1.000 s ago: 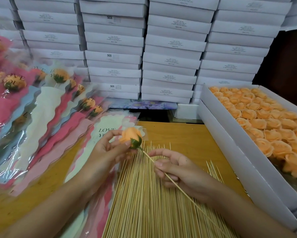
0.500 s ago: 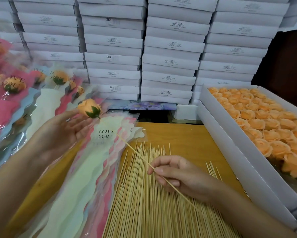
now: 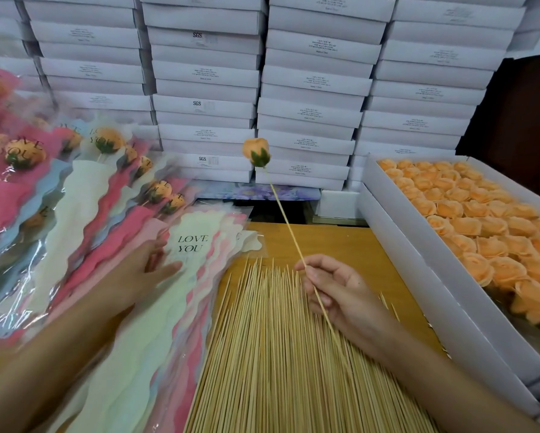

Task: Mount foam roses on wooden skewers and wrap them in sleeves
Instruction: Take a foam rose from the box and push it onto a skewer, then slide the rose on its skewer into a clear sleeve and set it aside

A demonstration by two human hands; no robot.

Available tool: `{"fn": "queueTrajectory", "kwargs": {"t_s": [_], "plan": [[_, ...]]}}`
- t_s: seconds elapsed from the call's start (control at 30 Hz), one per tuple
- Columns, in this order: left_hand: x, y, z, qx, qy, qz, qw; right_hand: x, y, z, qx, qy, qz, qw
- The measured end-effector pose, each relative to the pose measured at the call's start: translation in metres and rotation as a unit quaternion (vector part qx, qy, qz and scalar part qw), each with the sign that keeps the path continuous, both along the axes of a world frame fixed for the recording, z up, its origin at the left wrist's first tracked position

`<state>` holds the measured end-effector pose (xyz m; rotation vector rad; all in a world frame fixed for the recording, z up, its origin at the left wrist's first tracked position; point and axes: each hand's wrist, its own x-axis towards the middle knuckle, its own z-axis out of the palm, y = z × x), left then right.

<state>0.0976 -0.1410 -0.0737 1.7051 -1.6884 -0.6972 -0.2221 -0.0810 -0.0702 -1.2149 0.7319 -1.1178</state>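
An orange foam rose with a green base sits on top of a wooden skewer that points up and away from me. My right hand pinches that skewer near its middle, above a wide pile of loose skewers. My left hand lies flat, fingers spread, on a stack of empty sleeves printed "LOVE YOU". It holds nothing.
A white box of orange foam roses stands at the right, its wall close to my right hand. Wrapped roses in pink, blue and cream sleeves pile up at the left. Stacked white boxes form a wall behind the wooden table.
My left hand let go of the rose and dropped onto the sleeve stack. My right hand lifted the skewer, which now carries the rose, more upright.
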Motion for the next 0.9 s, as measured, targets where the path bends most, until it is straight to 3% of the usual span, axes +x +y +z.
{"fn": "queueTrajectory", "kwargs": {"t_s": [0.13,0.33,0.6,0.9], "plan": [[0.002,-0.003,-0.012,-0.037,-0.071,-0.013,0.997,-0.001,-0.001,-0.004,-0.001,0.007,-0.025,1.0],[0.003,-0.007,-0.019,-0.052,-0.027,0.004,0.998,0.0,-0.001,-0.006,-0.004,0.009,-0.019,1.0],[0.008,-0.007,-0.015,-0.048,-0.158,0.058,0.985,0.0,-0.004,-0.011,-0.01,0.018,-0.009,1.0],[0.002,0.002,-0.007,-0.114,-0.098,0.054,0.987,0.0,-0.007,-0.013,-0.013,0.018,-0.004,1.0]]}}
